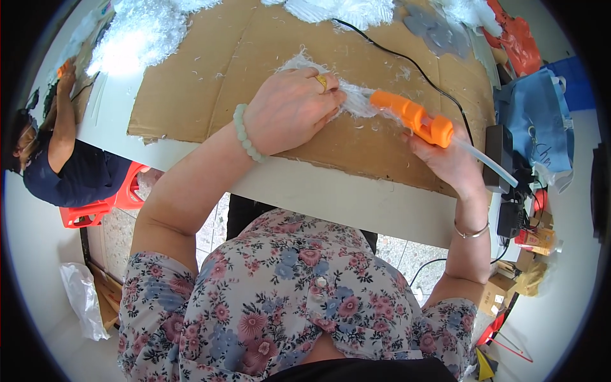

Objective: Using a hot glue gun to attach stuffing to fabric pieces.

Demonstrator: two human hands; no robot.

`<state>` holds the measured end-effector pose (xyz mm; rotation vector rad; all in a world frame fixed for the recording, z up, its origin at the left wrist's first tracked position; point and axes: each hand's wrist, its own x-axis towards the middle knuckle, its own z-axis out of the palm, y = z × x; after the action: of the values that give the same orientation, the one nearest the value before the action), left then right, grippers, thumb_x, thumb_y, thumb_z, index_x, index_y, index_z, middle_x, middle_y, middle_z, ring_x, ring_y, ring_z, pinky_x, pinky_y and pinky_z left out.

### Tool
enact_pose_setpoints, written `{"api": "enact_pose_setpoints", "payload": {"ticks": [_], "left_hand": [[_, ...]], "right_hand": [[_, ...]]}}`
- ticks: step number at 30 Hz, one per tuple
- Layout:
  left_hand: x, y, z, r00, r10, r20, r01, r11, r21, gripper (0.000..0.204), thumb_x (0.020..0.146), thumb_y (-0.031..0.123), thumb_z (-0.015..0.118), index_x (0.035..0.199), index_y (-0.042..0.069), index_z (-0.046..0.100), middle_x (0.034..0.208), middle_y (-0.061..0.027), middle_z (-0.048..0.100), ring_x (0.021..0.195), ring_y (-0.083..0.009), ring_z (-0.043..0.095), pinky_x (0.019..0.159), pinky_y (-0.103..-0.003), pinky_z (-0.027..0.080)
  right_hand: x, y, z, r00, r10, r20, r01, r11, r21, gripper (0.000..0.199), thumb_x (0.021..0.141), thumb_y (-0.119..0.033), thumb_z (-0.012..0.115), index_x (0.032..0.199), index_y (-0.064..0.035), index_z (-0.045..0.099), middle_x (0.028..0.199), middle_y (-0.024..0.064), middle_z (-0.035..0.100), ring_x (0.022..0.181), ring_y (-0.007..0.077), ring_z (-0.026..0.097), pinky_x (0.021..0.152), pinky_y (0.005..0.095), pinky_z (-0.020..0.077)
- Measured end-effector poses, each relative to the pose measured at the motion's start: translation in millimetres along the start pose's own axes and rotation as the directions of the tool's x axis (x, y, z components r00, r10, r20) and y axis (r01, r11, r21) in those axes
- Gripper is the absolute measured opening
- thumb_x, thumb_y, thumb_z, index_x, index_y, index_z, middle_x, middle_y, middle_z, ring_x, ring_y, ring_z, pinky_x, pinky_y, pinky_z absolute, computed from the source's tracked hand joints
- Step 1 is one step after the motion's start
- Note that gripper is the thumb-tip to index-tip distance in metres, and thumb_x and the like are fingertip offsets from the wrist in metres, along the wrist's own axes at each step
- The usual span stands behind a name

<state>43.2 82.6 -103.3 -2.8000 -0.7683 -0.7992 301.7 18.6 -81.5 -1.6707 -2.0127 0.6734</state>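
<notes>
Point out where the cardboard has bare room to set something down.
Bare cardboard lies left of the left hand, below the white fluff pile. Crowded: around the glue gun in the right hand, the white feathery piece, and the cluttered right edge.

I see the orange glue gun [414, 118] lying tilted, its tip touching the white feather piece [356, 102] on the cardboard [210, 76].

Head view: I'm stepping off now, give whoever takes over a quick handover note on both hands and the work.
Left hand: pressed flat on a white feathery piece, pinning it to the cardboard sheet.
Right hand: gripping the orange glue gun, nozzle at the piece's edge, glue stick sticking out the back, black cord trailing across the cardboard.
Done: cannot tell how much is glued.
Left: more white feathery material piled at the far left.
</notes>
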Motion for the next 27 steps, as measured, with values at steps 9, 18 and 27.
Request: {"api": "enact_pose_setpoints", "payload": {"ticks": [9, 18, 27], "left_hand": [[-5.1, -0.8, -3.9, 1.000, -0.010, 0.015, 0.011, 0.999, -0.044, 0.010, 0.072, 0.009, 0.061, 0.081, 0.006, 0.064, 0.086, -0.0021, 0.065, 0.075, -0.0214, 0.057, 0.064, -0.032, 0.049], [-13.8, -7.9, -3.0, 1.000, 0.013, 0.016, -0.012, 0.997, -0.082, 0.009, 0.072, 0.007, 0.059, 0.079, 0.005, 0.063, 0.087, -0.0028, 0.064, 0.076, -0.0222, 0.057, 0.065, -0.033, 0.049], [-30.1, -17.5, 2.1, 0.999, -0.026, 0.030, 0.028, 0.996, -0.086, 0.003, 0.072, 0.007, 0.060, 0.073, 0.005, 0.062, 0.077, -0.0068, 0.055, 0.068, -0.0249, 0.057, 0.059, -0.035, 0.047]], "right_hand": [[9.2, -5.4, 9.0, 1.000, 0.004, -0.003, -0.004, 0.999, -0.045, 0.020, 0.075, -0.010, 0.069, 0.090, -0.0004, 0.060, 0.073, 0.0046, 0.062, 0.066, 0.0099, 0.056, 0.063, 0.0256, 0.0463], [-22.9, 9.4, -9.5, 0.980, 0.182, -0.079, -0.145, 0.929, 0.341, 0.023, 0.079, -0.012, 0.069, 0.097, -0.0015, 0.061, 0.076, -0.0019, 0.060, 0.065, 0.0068, 0.051, 0.058, 0.0232, 0.0432], [-11.4, 12.7, 29.5, 0.985, 0.171, -0.036, -0.148, 0.925, 0.350, 0.027, 0.079, -0.012, 0.070, 0.102, 0.0003, 0.063, 0.081, -0.0021, 0.059, 0.073, 0.0054, 0.049, 0.067, 0.0201, 0.0418]]}}
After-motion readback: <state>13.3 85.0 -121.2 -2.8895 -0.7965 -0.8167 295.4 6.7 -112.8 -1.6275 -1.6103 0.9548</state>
